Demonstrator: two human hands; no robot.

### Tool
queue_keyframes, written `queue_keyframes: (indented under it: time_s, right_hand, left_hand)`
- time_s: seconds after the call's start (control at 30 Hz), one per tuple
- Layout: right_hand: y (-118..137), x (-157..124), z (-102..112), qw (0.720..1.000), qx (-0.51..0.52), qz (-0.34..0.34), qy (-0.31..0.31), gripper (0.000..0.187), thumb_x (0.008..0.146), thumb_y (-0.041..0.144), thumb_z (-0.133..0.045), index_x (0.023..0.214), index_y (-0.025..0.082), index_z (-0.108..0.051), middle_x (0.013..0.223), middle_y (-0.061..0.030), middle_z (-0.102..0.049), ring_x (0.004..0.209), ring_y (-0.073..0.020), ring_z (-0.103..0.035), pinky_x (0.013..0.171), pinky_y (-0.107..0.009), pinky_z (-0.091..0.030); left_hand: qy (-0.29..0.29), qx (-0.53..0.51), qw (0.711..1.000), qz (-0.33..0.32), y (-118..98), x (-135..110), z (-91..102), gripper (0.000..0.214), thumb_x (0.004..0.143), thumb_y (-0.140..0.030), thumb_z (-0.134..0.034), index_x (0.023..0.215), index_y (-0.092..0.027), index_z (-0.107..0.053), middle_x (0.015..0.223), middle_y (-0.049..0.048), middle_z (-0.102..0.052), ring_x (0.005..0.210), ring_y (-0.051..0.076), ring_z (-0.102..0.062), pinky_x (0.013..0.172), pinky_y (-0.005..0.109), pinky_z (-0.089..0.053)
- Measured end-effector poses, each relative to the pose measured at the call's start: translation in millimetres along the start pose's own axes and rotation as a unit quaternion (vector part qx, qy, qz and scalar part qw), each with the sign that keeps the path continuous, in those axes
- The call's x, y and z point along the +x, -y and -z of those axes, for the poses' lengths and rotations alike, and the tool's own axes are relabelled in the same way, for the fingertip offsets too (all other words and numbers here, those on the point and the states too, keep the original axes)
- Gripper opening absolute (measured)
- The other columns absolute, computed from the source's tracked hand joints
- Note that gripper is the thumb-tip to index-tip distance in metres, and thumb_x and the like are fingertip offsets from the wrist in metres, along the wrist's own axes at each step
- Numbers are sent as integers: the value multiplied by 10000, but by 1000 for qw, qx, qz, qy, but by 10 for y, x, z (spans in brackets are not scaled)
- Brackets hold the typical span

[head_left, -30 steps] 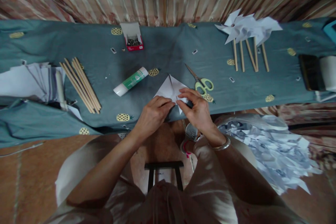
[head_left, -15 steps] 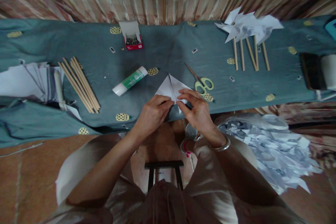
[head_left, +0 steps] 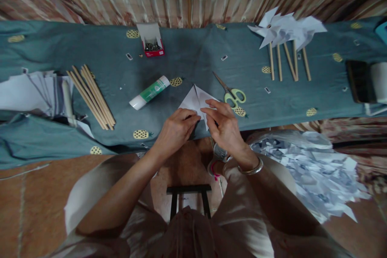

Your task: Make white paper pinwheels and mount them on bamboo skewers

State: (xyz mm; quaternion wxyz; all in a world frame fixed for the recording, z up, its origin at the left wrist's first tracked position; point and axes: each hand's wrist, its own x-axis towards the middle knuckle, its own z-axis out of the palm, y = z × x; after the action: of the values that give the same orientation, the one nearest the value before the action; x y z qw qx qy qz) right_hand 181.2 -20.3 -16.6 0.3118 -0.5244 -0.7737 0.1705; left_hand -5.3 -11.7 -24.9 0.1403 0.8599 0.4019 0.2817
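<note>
A sheet of white paper (head_left: 189, 100) with a slit or fold line running down from its top corner lies at the table's near edge. My left hand (head_left: 175, 129) is closed on its lower left part, thumb and fingers pinched at the edge. Over the paper's right side is my right hand (head_left: 225, 127), its fingers stretched out and apart, fingertips touching the sheet. Scissors (head_left: 232, 93) with pale green handles lie just beyond my right hand. A green and white glue stick (head_left: 150, 92) rests to the upper left of the paper.
Wooden sticks (head_left: 92, 98) and stacked paper sheets (head_left: 30, 92) lie to the left. An open box (head_left: 154, 50) of small metal pieces stands at the back. Several paper pinwheels (head_left: 287, 30) lie at the right, near a dark phone-like object (head_left: 359, 82). Paper scraps (head_left: 317, 173) fill a bag below the table.
My right hand's fingers have spread and shifted slightly left and up across the paper. My left hand and the paper stay in about the same place.
</note>
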Motion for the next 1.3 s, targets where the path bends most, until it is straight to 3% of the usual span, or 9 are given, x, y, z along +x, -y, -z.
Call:
queue_keyframes:
  time_s: [0.17,0.53,0.73,0.87,1.17,1.3]
  right_hand:
    - [-20,-13,-29,1000,-9,7,20,354,937,157,-374,1108,240,-673,1318,-71,-563,1193,-254,-516,1034,-496,-467]
    - [-3,-69,-72,999,-17,6,38,420,884,87,-398,1197,270,-611,1378,-54,-523,1271,-257,-467,1083,-481,-434]
    - [-7,-107,-147,999,-38,-13,9,470,848,45,-403,1190,291,-613,1486,-10,-432,1431,-264,-301,1120,-588,-334]
    - [6,-98,-180,999,-44,-15,-9,430,860,61,-406,1150,282,-633,1526,-18,-386,1470,-273,-228,1129,-599,-285]
    - [-16,-40,-85,999,-17,-40,1,409,925,163,-388,1287,247,-558,1559,-71,-329,1449,-271,-297,1155,-556,-290]
    - [-55,9,-7,998,-17,-56,-23,408,925,192,-399,1310,197,-533,1516,-119,-397,1398,-274,-393,1138,-550,-337]
  left_hand:
    - [2,-9,1000,5,-7,2,9,216,947,-162,-484,1040,-166,-679,1004,76,-679,930,177,-639,820,312,-550]
    - [4,-9,1000,3,2,-10,0,206,934,-152,-495,1035,-165,-673,1013,76,-675,933,180,-631,821,315,-550]
    - [6,-16,1000,14,-2,-14,-21,183,918,-146,-518,1015,-160,-674,1007,76,-671,923,183,-624,821,320,-548]
    - [-1,-16,1000,9,-9,-6,-25,167,922,-155,-524,1000,-146,-672,1020,84,-673,933,190,-620,833,325,-542]
    - [-7,13,1000,-5,-20,7,-23,185,948,-188,-499,984,-143,-674,978,82,-676,902,181,-618,797,309,-540]
    - [-5,48,999,-18,11,10,19,185,938,-152,-501,988,-147,-679,984,79,-675,902,179,-616,796,299,-537]
